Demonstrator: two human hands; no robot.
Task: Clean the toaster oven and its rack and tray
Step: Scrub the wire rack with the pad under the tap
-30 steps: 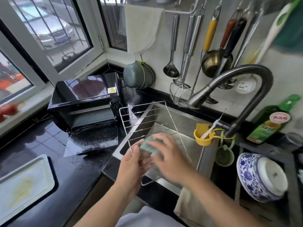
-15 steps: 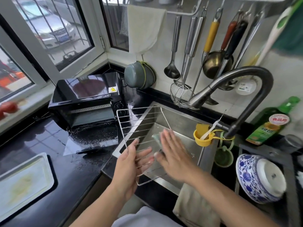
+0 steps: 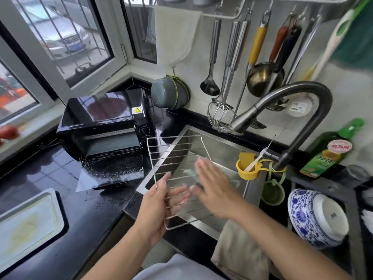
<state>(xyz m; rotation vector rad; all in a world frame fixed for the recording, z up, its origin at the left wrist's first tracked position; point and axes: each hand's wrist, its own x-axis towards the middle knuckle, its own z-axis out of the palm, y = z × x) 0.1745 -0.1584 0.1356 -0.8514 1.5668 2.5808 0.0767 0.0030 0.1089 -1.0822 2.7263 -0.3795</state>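
Head view: left hand (image 3: 159, 203) grips rack (image 3: 173, 158) by near left edge, thumb on top, fingers curled beneath, rack tilted over sink (image 3: 226, 146). Right hand (image 3: 214, 188) flat, fingers straight, pressing green sponge (image 3: 190, 172) against rack wires. Oven (image 3: 105, 126) on counter (image 3: 80, 209) left of sink, door open, wet. Tray (image 3: 26, 223) lies near left on counter. Faucet (image 3: 282, 104) arches above sink.

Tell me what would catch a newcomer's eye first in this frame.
The silver wire oven rack held tilted over the steel sink: the left hand grips its near edge while the right hand presses a pale green sponge flat against it. Left of the sink, the black toaster oven stands with its door dropped open on the dark counter.
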